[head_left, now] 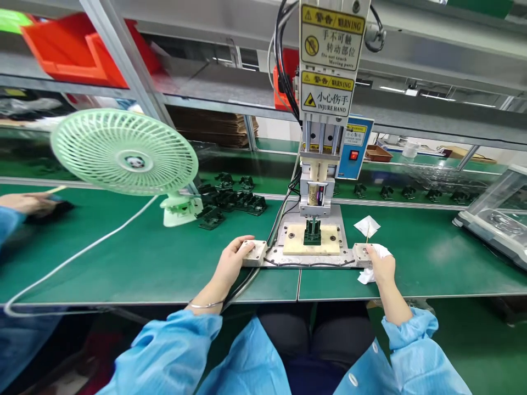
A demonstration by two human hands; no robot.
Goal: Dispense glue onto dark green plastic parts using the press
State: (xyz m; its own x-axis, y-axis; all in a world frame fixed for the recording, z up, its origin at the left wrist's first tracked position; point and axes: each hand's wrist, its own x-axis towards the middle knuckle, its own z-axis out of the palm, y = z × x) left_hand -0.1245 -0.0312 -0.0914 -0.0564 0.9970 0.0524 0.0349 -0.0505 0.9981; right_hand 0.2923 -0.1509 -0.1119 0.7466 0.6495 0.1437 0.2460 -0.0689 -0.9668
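Observation:
A small press machine stands at the middle of the green bench, its ram lowered onto a dark green part seated on a cream fixture block. My left hand rests on the left button box, fingers curled over its near edge. My right hand lies on the right button box and grips a white cloth and a thin swab stick.
A pale green desk fan stands at left, its white cord trailing along the bench. Several dark green parts lie behind it. A folded white wipe lies by the press. A clear-covered scale sits right. Another person's hand shows far left.

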